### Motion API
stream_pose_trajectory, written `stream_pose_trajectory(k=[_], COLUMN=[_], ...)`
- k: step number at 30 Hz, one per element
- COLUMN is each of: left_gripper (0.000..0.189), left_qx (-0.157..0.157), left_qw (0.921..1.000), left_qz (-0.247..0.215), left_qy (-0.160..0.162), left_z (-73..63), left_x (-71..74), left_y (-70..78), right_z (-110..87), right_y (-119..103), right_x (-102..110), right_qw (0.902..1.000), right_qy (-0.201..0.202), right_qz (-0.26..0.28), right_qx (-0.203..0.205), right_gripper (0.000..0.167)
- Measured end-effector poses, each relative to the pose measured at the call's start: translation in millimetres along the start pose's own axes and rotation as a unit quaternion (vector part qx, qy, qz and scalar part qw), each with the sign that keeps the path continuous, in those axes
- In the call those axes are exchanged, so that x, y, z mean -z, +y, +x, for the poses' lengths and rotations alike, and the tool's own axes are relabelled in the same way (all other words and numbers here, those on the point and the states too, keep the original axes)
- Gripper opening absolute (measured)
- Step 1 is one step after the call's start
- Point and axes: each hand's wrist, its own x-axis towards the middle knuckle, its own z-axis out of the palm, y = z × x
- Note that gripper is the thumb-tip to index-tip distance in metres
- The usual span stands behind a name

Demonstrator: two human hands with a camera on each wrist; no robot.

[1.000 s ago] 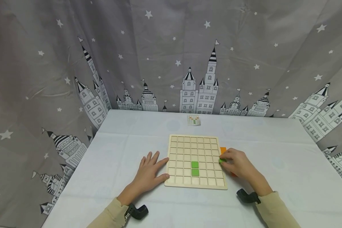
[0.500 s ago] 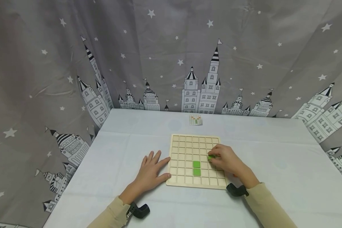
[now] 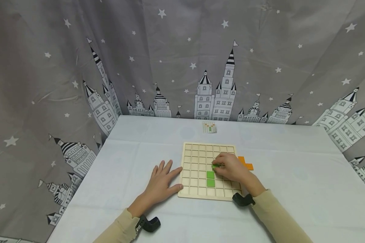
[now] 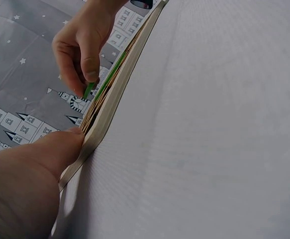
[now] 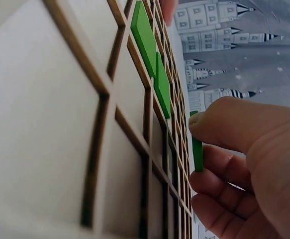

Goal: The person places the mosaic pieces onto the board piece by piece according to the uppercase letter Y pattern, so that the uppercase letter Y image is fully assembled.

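Observation:
A pale wooden grid board (image 3: 194, 153) lies on the table, with two green square tiles (image 3: 210, 179) set in neighbouring cells of one column. My right hand (image 3: 231, 167) is above the board and pinches another green tile (image 5: 198, 149) between thumb and fingers, just off the surface. In the head view that held tile shows only partly, beside the fingertips. My left hand (image 3: 159, 184) rests at the board's left edge with fingers spread, thumb and index finger touching the rim. The left wrist view shows the left thumb (image 4: 60, 149) against the board's side.
Orange tiles (image 3: 248, 166) lie on the white cloth just right of the board, partly behind the right hand. A small card with a printed coloured grid (image 3: 209, 127) lies near the table's far edge. A grey curtain (image 3: 170, 40) hangs behind.
My right hand has carried the green tile leftward from beside the board's right edge to over its middle columns. The orange tiles have come into fuller view. My left hand has stayed in place.

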Motion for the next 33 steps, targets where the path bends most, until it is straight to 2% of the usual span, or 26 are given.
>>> stream_pose_trajectory(k=[7,20,33], left_gripper=[0.064,0.063,0.062], left_qx=[-0.002,0.000,-0.003], left_qw=[1.0000,1.0000,1.0000], left_qz=[0.003,0.003,0.002], left_qy=[-0.009,-0.005,0.001], left_z=[-0.7,-0.8,-1.3], left_x=[0.8,1.5,0.9], left_y=[-0.2,0.9,0.6], right_z=[5.1,8.7,10.3], right_y=[-4.0,-7.5,-6.9], right_x=[-7.6,-13.0,-15.2], right_qw=[0.9999,0.9996,0.9999], right_qy=[-0.003,-0.005,0.000], right_qz=[-0.008,-0.007,0.004], right_qx=[0.012,0.026,0.011], right_gripper=[0.017,0.016,0.015])
